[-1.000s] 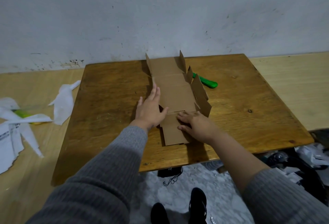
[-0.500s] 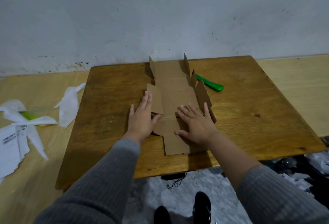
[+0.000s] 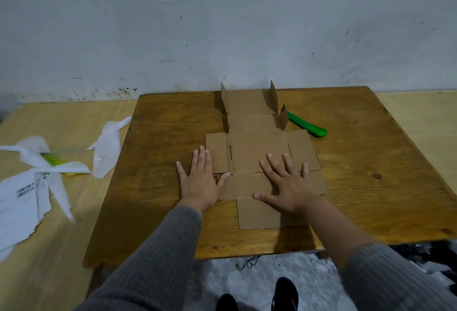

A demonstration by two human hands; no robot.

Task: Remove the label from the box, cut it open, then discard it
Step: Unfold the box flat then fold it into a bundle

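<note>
A brown cardboard box [image 3: 257,152] lies unfolded and almost flat in the middle of the dark wooden table [image 3: 371,187]. Small flaps at its far end still stand upright. My left hand [image 3: 201,179] rests palm down with spread fingers on the box's left flap and the table. My right hand [image 3: 288,184] presses flat on the near right part of the cardboard. A green-handled cutter [image 3: 308,128] lies on the table just right of the box's far end, apart from both hands.
Torn white label paper with printed text [image 3: 22,202] and white strips [image 3: 108,147] lie on the lighter surface left of the table, with something yellow-green [image 3: 53,161] among them. A wall stands close behind the table. Dark clutter [image 3: 432,258] sits at the lower right.
The box's side flaps, standing up a second ago, now lie flat. Both hands have spread out and pressed down on the cardboard, the right one sliding further right.
</note>
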